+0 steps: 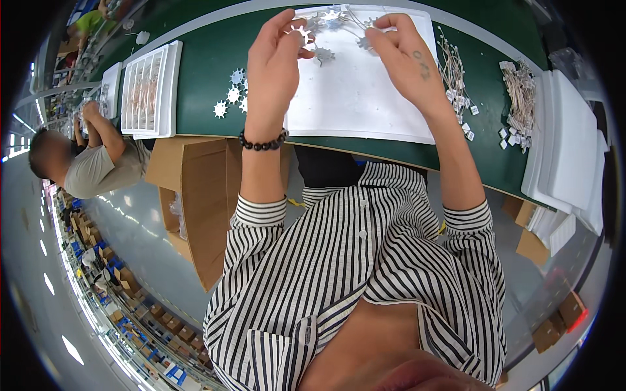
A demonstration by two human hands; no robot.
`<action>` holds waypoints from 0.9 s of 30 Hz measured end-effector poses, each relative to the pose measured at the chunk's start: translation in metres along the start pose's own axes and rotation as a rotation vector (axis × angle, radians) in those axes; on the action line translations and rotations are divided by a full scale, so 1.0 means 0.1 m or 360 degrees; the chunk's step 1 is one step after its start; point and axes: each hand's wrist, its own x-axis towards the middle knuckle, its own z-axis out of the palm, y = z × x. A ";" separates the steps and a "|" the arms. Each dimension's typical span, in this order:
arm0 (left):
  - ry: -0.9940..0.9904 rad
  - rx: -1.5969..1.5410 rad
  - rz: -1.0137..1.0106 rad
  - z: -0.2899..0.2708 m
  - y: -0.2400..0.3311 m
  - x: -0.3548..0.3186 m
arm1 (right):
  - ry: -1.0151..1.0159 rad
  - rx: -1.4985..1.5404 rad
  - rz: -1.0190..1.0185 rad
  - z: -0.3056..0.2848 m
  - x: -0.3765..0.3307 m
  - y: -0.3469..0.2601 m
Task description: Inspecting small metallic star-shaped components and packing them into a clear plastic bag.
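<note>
My left hand point(270, 65) is closed, its thumb and fingers pinching a silver star-shaped metal piece point(302, 36) with short teeth round its rim. Opposite it, my right hand point(405, 62) is closed with thumb and forefinger on another toothed silver piece point(364, 42), which the fingers partly cover. Both hands are over the far part of a white tray point(357, 104). Between them lie more toothed pieces and thin pale wires point(352, 25). One loose toothed piece point(323, 55) is close beside my left fingertips. A black bead bracelet point(262, 142) circles my left wrist.
Several toothed metal pieces point(233, 95) lie on the green table point(202, 78) left of the tray. Wire bundles point(454, 78) with white connectors lie to the right, beyond them stacked white foam sheets point(574, 137). A cardboard box point(202, 208) stands below left; a co-worker point(98, 159) is farther left.
</note>
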 end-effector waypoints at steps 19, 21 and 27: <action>0.0073 -0.0942 0.0021 -0.03 0.09 -0.45 | -0.0247 0.0639 0.0266 0.17 -0.39 -0.51; 0.0119 -0.1133 -0.0107 -0.08 0.02 -0.44 | -0.0231 0.0690 0.0276 0.20 -0.41 -0.47; 0.0093 -0.1405 -0.0259 -0.26 -0.11 -0.46 | -0.0239 0.0782 0.0317 0.27 -0.45 -0.49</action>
